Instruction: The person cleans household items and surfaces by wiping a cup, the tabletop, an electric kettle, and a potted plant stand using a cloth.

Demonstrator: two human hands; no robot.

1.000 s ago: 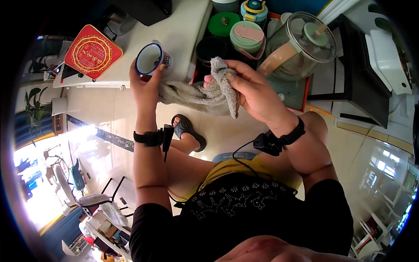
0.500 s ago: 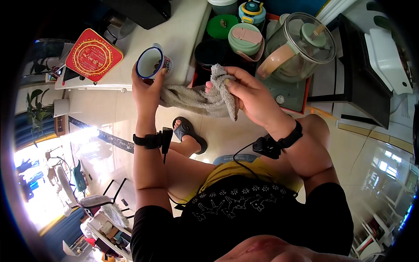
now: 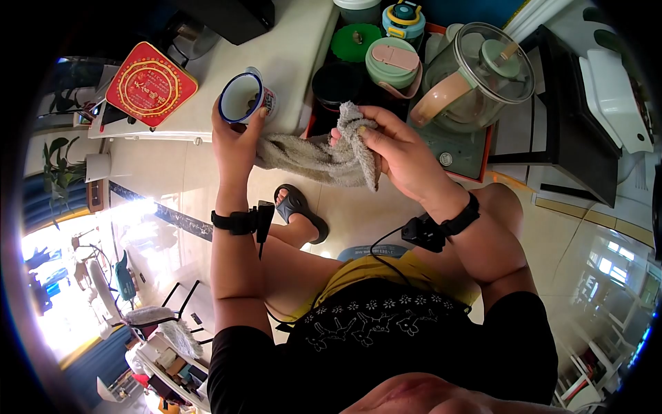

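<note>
My left hand [image 3: 235, 140] is wrapped round a white enamel mug [image 3: 241, 96] with a blue rim, tilted so that its inside faces me. Dark marks show on the bottom of the mug. A grey towel cloth [image 3: 310, 160] stretches from beside my left hand across to the right. Its bunched end is gripped by my right hand [image 3: 396, 145], the fingers pinched round the fabric. Both the mug and the cloth are held up above the floor, near the table edge.
On the white table [image 3: 293, 58] lies a red square tin [image 3: 150, 84]. To the right, a tray [image 3: 476, 155] carries a large glass teapot [image 3: 458, 90], a green and pink cup [image 3: 393, 62], a green lid [image 3: 356, 43] and a blue-yellow bottle [image 3: 404, 19]. A black slipper [image 3: 296, 207] is below.
Both hands keep their grip on the mug and the cloth. The whole view has shifted slightly, with the hands and the table things a little further right.
</note>
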